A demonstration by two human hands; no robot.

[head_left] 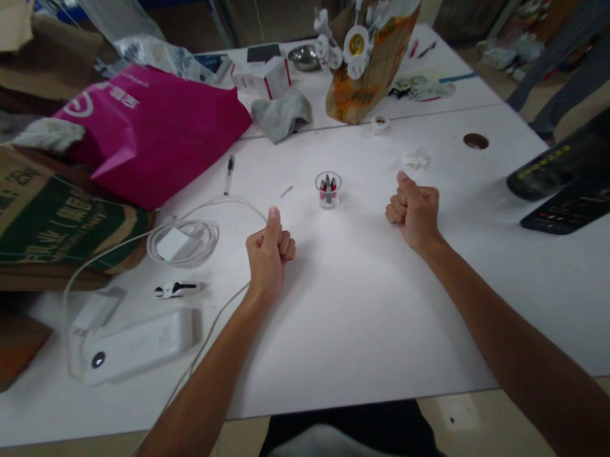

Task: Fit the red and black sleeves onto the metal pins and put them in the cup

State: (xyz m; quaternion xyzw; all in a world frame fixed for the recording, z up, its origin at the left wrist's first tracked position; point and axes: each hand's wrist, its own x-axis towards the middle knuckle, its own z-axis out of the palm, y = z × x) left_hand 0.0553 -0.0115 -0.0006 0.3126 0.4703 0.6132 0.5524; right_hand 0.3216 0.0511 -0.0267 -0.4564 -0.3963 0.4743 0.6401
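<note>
My left hand [270,251] is a closed fist with its thumb on top, resting at the middle left of the white table [359,333]. On the right, my right hand [414,210] is likewise curled into a fist, thumb up. Nothing shows in either one. Between and slightly beyond them stands a small clear round cup [328,196] holding several dark and red pointed pieces. A thin small stick [287,190] lies left of the cup. Crumpled white tissue [415,159] sits just behind my right hand.
At left are a pink bag [161,127], coiled cable [183,243], clippers [176,289], and power bank [142,347]. A pen [229,174] lies ahead. Behind stand a paper bag [360,86] and grey cloth [284,114]. Dark bottle [557,163] at right. A person's legs [564,73] are beyond.
</note>
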